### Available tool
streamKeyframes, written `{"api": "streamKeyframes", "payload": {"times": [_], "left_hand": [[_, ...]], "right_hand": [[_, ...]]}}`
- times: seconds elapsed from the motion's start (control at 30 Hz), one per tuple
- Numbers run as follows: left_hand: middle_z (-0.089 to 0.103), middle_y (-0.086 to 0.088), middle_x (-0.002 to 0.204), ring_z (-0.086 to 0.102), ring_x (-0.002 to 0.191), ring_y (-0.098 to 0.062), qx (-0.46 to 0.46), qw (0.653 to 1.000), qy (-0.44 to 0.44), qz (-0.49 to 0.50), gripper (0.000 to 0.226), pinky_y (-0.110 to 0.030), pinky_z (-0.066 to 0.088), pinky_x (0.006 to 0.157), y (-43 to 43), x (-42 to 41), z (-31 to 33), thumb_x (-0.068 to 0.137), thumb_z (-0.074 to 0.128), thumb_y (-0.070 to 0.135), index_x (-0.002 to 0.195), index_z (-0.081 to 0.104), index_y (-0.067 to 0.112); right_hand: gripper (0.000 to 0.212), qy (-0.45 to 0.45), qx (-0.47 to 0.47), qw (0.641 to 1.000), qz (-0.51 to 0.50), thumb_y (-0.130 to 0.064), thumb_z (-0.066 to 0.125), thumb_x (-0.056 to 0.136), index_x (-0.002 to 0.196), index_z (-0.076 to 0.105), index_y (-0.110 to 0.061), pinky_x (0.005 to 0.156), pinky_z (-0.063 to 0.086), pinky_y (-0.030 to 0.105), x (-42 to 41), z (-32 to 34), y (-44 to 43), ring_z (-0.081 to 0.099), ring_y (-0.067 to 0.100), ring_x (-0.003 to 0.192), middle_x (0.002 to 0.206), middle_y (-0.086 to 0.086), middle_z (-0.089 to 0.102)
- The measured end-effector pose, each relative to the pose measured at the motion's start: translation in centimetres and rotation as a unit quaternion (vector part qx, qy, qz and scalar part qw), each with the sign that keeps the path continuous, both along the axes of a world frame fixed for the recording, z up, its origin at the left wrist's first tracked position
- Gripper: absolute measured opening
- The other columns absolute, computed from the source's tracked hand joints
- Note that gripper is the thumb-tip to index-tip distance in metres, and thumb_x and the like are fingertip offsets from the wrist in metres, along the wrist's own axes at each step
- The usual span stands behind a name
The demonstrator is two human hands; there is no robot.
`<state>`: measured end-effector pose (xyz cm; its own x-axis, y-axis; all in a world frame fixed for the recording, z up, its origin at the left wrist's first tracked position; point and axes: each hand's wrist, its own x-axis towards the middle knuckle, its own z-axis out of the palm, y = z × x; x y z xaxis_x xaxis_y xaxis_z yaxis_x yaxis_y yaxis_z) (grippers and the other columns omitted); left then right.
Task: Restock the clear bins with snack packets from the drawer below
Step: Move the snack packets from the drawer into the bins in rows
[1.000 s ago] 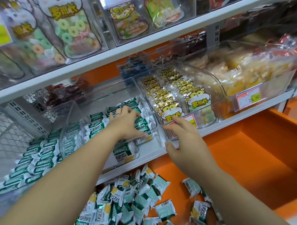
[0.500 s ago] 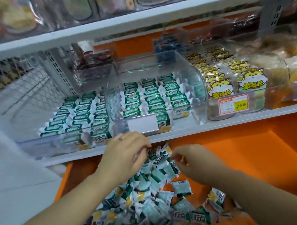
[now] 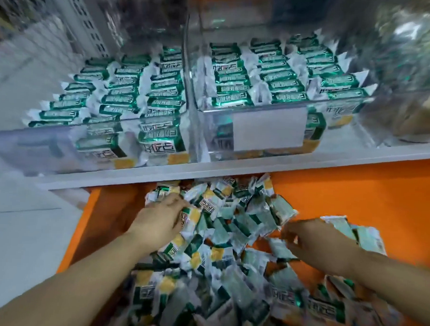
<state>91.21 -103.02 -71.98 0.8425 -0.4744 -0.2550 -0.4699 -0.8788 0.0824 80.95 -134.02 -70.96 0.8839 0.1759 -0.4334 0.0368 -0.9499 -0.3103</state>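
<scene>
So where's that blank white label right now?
Head view, upper middle: the blank white label is on the front wall of the right clear bin, on the shelf above the orange drawer.

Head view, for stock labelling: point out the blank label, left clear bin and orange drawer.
blank label (image 3: pixel 268 129), head view, its centre.
left clear bin (image 3: pixel 37 145), head view, front wall.
orange drawer (image 3: pixel 355 193), head view, bare interior.

A shop: a white shelf (image 3: pixel 233 174) backed by a slotted metal upright (image 3: pixel 84 19) carries clear bins (image 3: pixel 335 101) packed with rows of identical green-and-white snack packets (image 3: pixel 230 89), one fronted by a blank label card (image 3: pixel 268 129), above an orange drawer (image 3: pixel 355 193) heaped with loose stock.
</scene>
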Motion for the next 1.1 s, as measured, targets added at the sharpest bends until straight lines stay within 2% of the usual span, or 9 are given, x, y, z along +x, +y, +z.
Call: {"api": "streamKeyframes", "payload": {"times": [0.13, 0.23, 0.33, 0.4, 0.53, 0.63, 0.83, 0.93, 1.1], "left_hand": [[0.019, -0.010, 0.146, 0.027, 0.134, -0.032, 0.068, 0.997, -0.011, 0.022, 0.074, -0.044, 0.038, 0.102, -0.9, 1.8, -2.3, 0.090, 0.056, 0.041, 0.149, 0.012, 0.033], [0.012, -0.013, 0.153, 0.012, 0.142, -0.035, 0.135, 0.990, -0.025, -0.031, 0.089, -0.053, 0.020, 0.112, -1.6, 2.7, -3.4, 0.087, 0.057, 0.052, 0.150, -0.004, 0.038], [-0.011, -0.012, 0.158, -0.004, 0.145, -0.040, 0.214, 0.972, 0.002, -0.093, 0.100, -0.064, 0.006, 0.111, -2.5, 3.0, -4.4, 0.083, 0.062, 0.056, 0.150, -0.011, 0.040], [-0.010, -0.013, 0.158, 0.002, 0.145, -0.040, 0.228, 0.969, 0.007, -0.096, 0.100, -0.065, 0.012, 0.110, -3.1, 3.2, -4.6, 0.082, 0.067, 0.049, 0.150, -0.005, 0.039], [0.013, -0.019, 0.151, 0.022, 0.138, -0.037, 0.211, 0.974, -0.001, -0.087, 0.091, -0.054, 0.031, 0.107, -3.7, 2.4, -4.2, 0.083, 0.067, 0.017, 0.151, 0.008, 0.032], [0.014, -0.020, 0.154, 0.017, 0.142, -0.035, 0.212, 0.971, 0.026, -0.105, 0.085, -0.052, 0.028, 0.111, -3.6, 0.9, -4.2, 0.083, 0.057, 0.001, 0.151, 0.011, 0.026], [0.024, -0.007, 0.150, 0.026, 0.136, -0.029, 0.186, 0.971, 0.025, -0.145, 0.081, -0.047, 0.040, 0.101, -3.5, -0.2, -1.9, 0.087, 0.061, 0.009, 0.149, 0.012, 0.029], [0.024, -0.004, 0.149, 0.026, 0.136, -0.025, 0.163, 0.973, 0.026, -0.161, 0.078, -0.043, 0.041, 0.099, -4.2, -1.6, 1.0, 0.090, 0.060, 0.022, 0.150, 0.010, 0.027], [0.028, 0.004, 0.144, 0.026, 0.133, -0.019, 0.064, 0.985, 0.023, -0.158, 0.075, -0.036, 0.042, 0.100, -5.3, -4.8, 6.7, 0.088, 0.062, 0.034, 0.148, 0.017, 0.030]], "right_hand": [[0.027, 0.014, -0.015, 1.000, -0.004, -0.031, 0.046, 0.098, 0.122, 0.059, -0.031, 0.075, 0.054, 0.032, 1.1, -1.6, -0.1, 0.063, 0.014, 0.088, 0.111, -0.006, 0.066], [0.023, 0.025, -0.003, 1.000, -0.017, -0.029, 0.047, 0.098, 0.118, 0.059, -0.032, 0.072, 0.054, 0.033, 1.6, -2.4, -0.7, 0.064, 0.016, 0.085, 0.107, -0.005, 0.067], [0.023, 0.027, 0.005, 0.999, -0.021, -0.029, 0.047, 0.098, 0.118, 0.059, -0.032, 0.075, 0.054, 0.038, 1.9, -3.1, -1.1, 0.064, 0.019, 0.085, 0.106, -0.003, 0.067], [0.025, 0.030, 0.017, 0.999, -0.021, -0.028, 0.048, 0.098, 0.120, 0.059, -0.030, 0.078, 0.054, 0.039, 1.9, -3.4, -1.1, 0.063, 0.018, 0.088, 0.111, -0.003, 0.065], [0.024, 0.020, 0.029, 0.999, -0.017, -0.027, 0.049, 0.097, 0.117, 0.061, -0.029, 0.078, 0.053, 0.034, 1.8, -3.4, -0.7, 0.063, 0.013, 0.085, 0.108, -0.008, 0.065], [0.022, 0.008, 0.035, 0.999, -0.019, -0.026, 0.050, 0.096, 0.113, 0.063, -0.030, 0.075, 0.053, 0.029, 1.7, -3.4, -0.7, 0.062, 0.009, 0.082, 0.095, -0.015, 0.062], [0.021, 0.001, 0.043, 0.999, -0.018, -0.028, 0.051, 0.096, 0.114, 0.062, -0.030, 0.075, 0.054, 0.032, 1.6, -2.3, -0.8, 0.061, 0.010, 0.084, 0.096, -0.015, 0.060], [0.023, -0.013, 0.049, 0.999, -0.008, -0.025, 0.051, 0.096, 0.116, 0.062, -0.028, 0.074, 0.050, 0.024, 1.5, -0.5, -0.5, 0.058, 0.007, 0.082, 0.103, -0.012, 0.064], [0.024, -0.018, 0.052, 0.998, 0.043, -0.028, 0.051, 0.096, 0.119, 0.060, -0.026, 0.079, 0.044, 0.020, 0.6, 5.0, 0.8, 0.051, 0.004, 0.087, 0.114, -0.009, 0.063]]}}
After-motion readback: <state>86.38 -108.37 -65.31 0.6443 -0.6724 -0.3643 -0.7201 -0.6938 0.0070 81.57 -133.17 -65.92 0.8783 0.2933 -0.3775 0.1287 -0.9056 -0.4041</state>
